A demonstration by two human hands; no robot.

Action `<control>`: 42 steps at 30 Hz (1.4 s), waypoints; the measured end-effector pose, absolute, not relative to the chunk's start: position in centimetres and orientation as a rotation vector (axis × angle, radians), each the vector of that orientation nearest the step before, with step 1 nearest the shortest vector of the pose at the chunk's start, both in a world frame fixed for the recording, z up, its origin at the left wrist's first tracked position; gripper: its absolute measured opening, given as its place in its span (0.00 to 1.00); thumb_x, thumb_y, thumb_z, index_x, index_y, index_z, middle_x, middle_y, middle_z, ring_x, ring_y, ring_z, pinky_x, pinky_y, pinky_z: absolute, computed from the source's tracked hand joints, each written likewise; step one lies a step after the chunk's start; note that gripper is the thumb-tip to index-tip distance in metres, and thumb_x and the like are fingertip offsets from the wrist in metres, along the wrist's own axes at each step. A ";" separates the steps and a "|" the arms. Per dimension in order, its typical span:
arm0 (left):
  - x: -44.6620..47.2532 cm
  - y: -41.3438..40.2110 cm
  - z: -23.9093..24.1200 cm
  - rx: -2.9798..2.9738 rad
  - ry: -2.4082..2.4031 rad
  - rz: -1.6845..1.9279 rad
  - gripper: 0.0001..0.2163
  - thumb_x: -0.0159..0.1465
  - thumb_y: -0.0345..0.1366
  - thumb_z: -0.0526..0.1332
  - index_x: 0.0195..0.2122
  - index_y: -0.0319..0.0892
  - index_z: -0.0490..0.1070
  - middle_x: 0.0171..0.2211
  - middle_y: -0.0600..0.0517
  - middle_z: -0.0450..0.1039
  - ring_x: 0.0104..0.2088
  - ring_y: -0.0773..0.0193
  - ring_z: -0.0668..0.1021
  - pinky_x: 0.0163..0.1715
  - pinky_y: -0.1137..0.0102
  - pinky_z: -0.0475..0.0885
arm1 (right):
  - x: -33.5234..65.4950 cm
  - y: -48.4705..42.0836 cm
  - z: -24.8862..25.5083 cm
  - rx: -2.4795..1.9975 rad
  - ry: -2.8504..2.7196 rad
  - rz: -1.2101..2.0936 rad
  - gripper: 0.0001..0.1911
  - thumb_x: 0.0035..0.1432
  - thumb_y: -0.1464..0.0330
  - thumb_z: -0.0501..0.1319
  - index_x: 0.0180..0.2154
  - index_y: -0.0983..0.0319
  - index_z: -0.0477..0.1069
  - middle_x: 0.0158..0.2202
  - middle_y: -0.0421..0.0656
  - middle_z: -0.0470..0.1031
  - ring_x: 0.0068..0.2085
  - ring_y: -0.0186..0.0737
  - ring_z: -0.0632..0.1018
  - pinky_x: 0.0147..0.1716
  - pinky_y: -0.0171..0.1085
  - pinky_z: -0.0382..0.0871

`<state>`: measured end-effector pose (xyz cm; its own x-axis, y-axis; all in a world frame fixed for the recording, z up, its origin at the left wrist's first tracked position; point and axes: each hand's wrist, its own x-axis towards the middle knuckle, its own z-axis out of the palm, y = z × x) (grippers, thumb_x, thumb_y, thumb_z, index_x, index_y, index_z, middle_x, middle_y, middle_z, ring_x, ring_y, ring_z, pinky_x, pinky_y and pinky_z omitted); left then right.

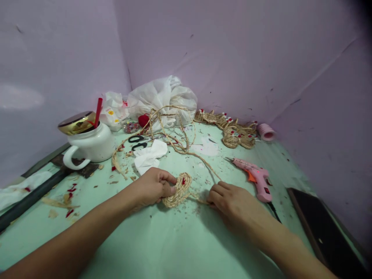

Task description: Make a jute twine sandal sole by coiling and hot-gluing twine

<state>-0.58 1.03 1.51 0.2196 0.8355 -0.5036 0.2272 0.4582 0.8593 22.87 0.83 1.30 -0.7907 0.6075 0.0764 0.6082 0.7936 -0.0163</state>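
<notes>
My left hand [154,188] pinches the left edge of a flat oval coil of braided straw cord [179,193], with a small red bit showing in its middle. From the coil the loose cord [200,159] runs right into my right hand [228,201], whose fingers are closed around it. Beyond that hand the cord trails back over the table and ends in a tangle of loops. A pink glue gun [255,174] lies to the right of my right hand, its nozzle pointing left.
White enamel mug [100,143] with a gold lid and red stick at left. Black-handled scissors [138,142], crumpled tissue [149,157] and a white plastic bag [165,95] lie behind. Finished straw pieces [238,135] sit against the wall. A dark flat object [322,228] is at right.
</notes>
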 end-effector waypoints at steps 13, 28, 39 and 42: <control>-0.5 0.7 1.4 1.190 1.294 0.482 0.08 0.43 0.33 0.62 0.25 0.37 0.74 0.15 0.56 0.65 0.18 0.71 0.63 0.19 0.74 0.55 | 23.4 -0.8 1.6 -1.104 -2.593 0.586 0.11 0.57 0.66 0.58 0.43 0.57 0.72 0.34 0.44 0.77 0.35 0.42 0.75 0.34 0.38 0.63; 0.7 -1.6 1.7 2.024 1.388 0.320 0.11 0.59 0.31 0.52 0.23 0.40 0.72 0.28 0.48 0.68 0.28 0.64 0.71 0.29 0.69 0.63 | 22.2 -2.4 -0.9 -1.145 -2.192 0.774 0.11 0.58 0.71 0.55 0.36 0.58 0.76 0.32 0.44 0.77 0.30 0.37 0.77 0.28 0.34 0.70; 0.3 -2.4 3.5 2.079 1.384 0.056 0.10 0.52 0.43 0.63 0.30 0.42 0.72 0.34 0.48 0.69 0.32 0.58 0.73 0.31 0.66 0.62 | 21.7 -2.6 -1.5 -1.261 -2.225 0.549 0.11 0.55 0.60 0.62 0.25 0.59 0.73 0.22 0.40 0.72 0.21 0.34 0.72 0.20 0.33 0.61; 0.4 -2.7 3.1 2.110 1.406 0.031 0.09 0.53 0.40 0.61 0.33 0.43 0.71 0.35 0.48 0.68 0.33 0.57 0.73 0.30 0.66 0.61 | 21.2 -2.8 -1.7 -1.310 -2.200 0.520 0.13 0.55 0.60 0.62 0.22 0.60 0.71 0.20 0.39 0.70 0.19 0.33 0.70 0.19 0.33 0.58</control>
<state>0.43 -2.75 3.06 0.4399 0.8474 -0.2973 0.8336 -0.2622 0.4861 21.22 -2.82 -1.75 -0.3951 0.8870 0.2392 0.6862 0.4581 -0.5650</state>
